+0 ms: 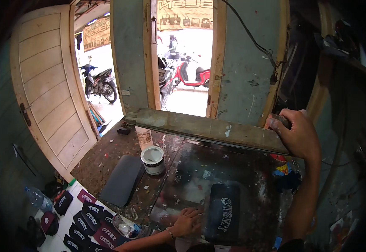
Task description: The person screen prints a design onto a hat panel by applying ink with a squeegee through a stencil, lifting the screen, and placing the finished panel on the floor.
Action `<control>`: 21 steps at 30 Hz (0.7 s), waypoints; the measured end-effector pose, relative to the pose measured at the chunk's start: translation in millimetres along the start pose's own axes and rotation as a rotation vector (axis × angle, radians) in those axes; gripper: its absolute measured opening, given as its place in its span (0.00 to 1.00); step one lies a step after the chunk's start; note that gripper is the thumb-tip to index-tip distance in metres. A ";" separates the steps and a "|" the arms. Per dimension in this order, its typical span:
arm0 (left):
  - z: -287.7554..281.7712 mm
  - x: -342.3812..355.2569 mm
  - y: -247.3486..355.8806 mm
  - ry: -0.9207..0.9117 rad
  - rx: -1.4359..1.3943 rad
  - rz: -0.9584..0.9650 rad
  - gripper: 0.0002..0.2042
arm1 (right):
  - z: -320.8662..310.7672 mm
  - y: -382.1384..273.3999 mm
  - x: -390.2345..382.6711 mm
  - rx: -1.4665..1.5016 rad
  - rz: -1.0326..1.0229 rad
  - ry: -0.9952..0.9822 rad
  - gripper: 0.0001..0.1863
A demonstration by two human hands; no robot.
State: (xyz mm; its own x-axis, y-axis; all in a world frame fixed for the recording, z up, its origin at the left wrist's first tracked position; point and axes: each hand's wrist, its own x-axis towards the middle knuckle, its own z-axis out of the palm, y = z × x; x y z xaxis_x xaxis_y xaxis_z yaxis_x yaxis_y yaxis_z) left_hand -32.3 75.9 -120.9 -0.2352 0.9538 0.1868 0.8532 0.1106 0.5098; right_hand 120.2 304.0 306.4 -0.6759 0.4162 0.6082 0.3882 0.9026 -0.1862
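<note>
Our right hand (295,133) has its fingers clenched around the end of a raised wooden frame (208,128). Our left hand (186,222) lies flat, fingers released, on the paint-stained tabletop (107,157), its fingertips touching a dark printed cloth piece (223,212) with white lettering. Beyond those fingers stands a white-lidded paint can (153,160); similar printed pieces (91,227) lie on the floor, left of the wrist.
</note>
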 end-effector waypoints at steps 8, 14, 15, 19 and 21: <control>-11.7 7.3 -1.4 -0.168 0.159 0.183 0.38 | 4.8 21.3 13.2 -0.023 -0.119 0.011 0.29; -13.3 15.1 -5.8 -0.213 0.172 0.187 0.39 | -12.2 -24.8 7.5 -0.200 0.167 -0.080 0.29; -15.7 16.3 2.1 -0.174 0.143 0.191 0.36 | -8.6 -18.7 5.4 -0.105 0.152 -0.032 0.30; -9.4 12.1 6.9 -0.171 0.160 0.188 0.40 | -4.4 -16.3 -0.5 -0.143 -0.002 0.056 0.32; -8.3 14.0 19.0 -0.177 0.153 0.121 0.43 | -3.4 -15.2 -1.7 -0.149 -0.016 0.003 0.33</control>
State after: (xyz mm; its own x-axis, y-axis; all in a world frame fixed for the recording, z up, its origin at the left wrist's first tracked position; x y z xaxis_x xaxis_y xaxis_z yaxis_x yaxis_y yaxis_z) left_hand -23.3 89.0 -101.6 -0.0538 0.9952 0.0823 0.9338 0.0210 0.3571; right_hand 117.6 289.2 310.8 -0.6810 0.4016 0.6123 0.4665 0.8825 -0.0598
